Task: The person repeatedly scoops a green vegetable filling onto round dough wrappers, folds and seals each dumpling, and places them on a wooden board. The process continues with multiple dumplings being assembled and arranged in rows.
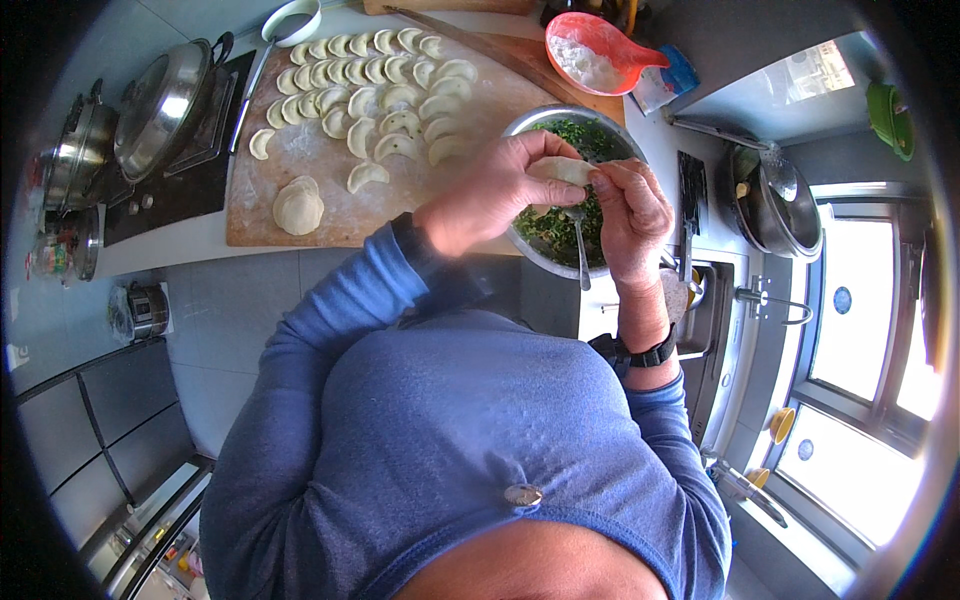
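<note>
Over a metal bowl (523,122) of chopped green filling, my left hand (510,176) and my right hand (634,206) hold one folded dumpling (561,169) between their fingers and thumbs. A metal spoon (583,259) stands in the filling with its handle over the near rim. Left of the bowl lies a floured wooden board (420,217). Rows of crescent dumplings (397,147) cover its far and middle part. A stack of round dough wrappers (298,207) rests near its front left corner.
A red scoop bowl (589,30) of flour sits behind the metal bowl. A white bowl (294,31) of dark liquid is at the far left corner. Lidded pans (163,109) stand on the stove (142,214) at left. A sink (705,337) and stacked metal basins (787,217) are at right.
</note>
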Action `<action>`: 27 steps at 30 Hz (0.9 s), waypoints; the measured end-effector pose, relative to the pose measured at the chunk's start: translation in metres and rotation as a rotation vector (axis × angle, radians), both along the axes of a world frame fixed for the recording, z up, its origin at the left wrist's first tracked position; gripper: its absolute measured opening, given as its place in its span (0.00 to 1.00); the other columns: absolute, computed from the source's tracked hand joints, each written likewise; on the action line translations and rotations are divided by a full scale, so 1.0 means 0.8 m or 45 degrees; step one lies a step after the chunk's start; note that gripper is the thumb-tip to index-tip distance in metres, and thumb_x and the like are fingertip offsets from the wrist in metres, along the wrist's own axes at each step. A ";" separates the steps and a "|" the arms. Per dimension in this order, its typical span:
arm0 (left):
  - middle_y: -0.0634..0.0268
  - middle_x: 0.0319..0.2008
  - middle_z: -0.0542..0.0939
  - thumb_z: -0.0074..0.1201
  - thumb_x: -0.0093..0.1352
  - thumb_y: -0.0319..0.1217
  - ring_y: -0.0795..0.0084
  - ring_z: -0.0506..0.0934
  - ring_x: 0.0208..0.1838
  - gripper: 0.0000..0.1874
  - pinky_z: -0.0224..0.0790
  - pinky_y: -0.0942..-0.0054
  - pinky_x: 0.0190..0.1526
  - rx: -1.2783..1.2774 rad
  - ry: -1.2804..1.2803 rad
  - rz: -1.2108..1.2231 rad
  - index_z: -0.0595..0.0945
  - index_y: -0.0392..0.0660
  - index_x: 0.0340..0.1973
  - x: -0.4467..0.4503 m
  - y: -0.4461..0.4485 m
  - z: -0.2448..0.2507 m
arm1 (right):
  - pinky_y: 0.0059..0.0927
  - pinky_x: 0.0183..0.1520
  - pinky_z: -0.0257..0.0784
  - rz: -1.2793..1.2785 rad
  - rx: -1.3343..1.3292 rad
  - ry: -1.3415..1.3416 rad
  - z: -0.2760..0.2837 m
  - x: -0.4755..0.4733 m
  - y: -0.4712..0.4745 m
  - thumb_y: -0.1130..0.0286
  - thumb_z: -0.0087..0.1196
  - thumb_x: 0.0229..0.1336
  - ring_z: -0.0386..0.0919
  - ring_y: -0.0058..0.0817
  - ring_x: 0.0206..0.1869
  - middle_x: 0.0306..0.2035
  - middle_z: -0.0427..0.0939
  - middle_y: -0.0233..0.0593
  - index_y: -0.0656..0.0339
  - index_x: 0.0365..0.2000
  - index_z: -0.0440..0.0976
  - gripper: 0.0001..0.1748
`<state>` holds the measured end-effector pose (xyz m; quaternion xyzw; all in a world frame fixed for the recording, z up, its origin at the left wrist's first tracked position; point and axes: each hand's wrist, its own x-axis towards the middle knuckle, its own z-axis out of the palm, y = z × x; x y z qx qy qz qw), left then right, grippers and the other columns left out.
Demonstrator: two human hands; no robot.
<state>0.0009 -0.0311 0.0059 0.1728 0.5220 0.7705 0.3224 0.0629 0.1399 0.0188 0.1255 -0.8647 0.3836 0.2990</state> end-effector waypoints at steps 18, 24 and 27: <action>0.61 0.44 0.79 0.63 0.64 0.21 0.75 0.78 0.45 0.18 0.73 0.78 0.49 0.302 -0.292 -0.001 0.75 0.36 0.48 0.002 -0.002 -0.005 | 0.32 0.41 0.75 0.005 -0.004 -0.079 0.003 0.001 0.003 0.79 0.59 0.57 0.80 0.36 0.37 0.35 0.79 0.44 0.66 0.34 0.78 0.03; 0.62 0.51 0.78 0.53 0.72 0.37 0.72 0.75 0.54 0.23 0.67 0.70 0.59 0.498 -0.338 -0.051 0.72 0.36 0.57 0.004 0.000 -0.009 | 0.31 0.43 0.76 -0.109 -0.036 -0.142 -0.010 -0.005 0.007 0.70 0.57 0.63 0.80 0.35 0.37 0.34 0.78 0.42 0.69 0.47 0.76 0.15; 0.59 0.60 0.74 0.44 0.74 0.54 0.67 0.70 0.62 0.35 0.59 0.64 0.66 0.600 -0.459 0.008 0.69 0.36 0.63 0.007 0.005 -0.014 | 0.27 0.44 0.75 -0.007 -0.446 -0.480 -0.020 -0.007 0.008 0.58 0.55 0.67 0.79 0.27 0.40 0.39 0.80 0.39 0.71 0.56 0.71 0.27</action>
